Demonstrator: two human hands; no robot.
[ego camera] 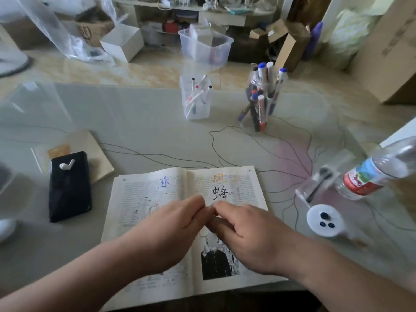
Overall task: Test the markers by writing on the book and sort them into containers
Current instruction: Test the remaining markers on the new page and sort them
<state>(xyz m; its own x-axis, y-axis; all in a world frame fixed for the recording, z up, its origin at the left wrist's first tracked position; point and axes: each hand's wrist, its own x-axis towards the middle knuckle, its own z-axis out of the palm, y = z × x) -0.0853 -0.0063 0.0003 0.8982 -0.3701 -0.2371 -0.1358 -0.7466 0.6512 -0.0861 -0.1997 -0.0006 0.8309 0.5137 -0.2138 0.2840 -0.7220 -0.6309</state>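
**Head view, hands.** Noted left hand (pixel 171 230) and right hand (pixel 245 233) meeting over the gutter of the book (pixel 157 194), knuckles up. Fingers of both curled inward, tips touching. Consistent w/ capping or uncapping a marker btwn them, but no marker seen in either grip. Cannot tell whether grasping anything. Judged: mid-task, btwn tests.

**Head view, task items.** Book open flat at near edge, directly under hands, placed for short writing reach. Test marks in top margins: blue char. (pixel 163 182) on L page, black char. (pixel 219 192) and faint orange char. (pixel 218 177) on R page. Found thin markers (pixel 197 95) standing loose in square clear tub (pixel 198 113), far centre. Found thick markers (pixel 262 86), blue and red caps, packed upright in round jar (pixel 247 126), right of tub, not touching. Both kept beyond book, likely within reach for sorting. Not determinable which holds tested stock.

**Head view, surface.** Table (pixel 135 122) pale, glossy, w/ line-drawn flower, pink tint at right. Left of book: black phone (pixel 69 194) w/ white earbud (pixel 66 165) on top, lying partly on tan pad (pixel 94 149). Right of book: white lid (pixel 315 226) bearing three small dark pieces, clear box (pixel 319 181) w/ black item inside, bottle (pixel 378 172) w/ red label, blurred.

**Head view, room.** Beyond table: tiled floor (pixel 157 66), clear bin (pixel 204 46), white box (pixel 122 41), cartons (pixel 387 48), plastic bag (pixel 56 25), cluttered shelf (pixel 225 18) at back.
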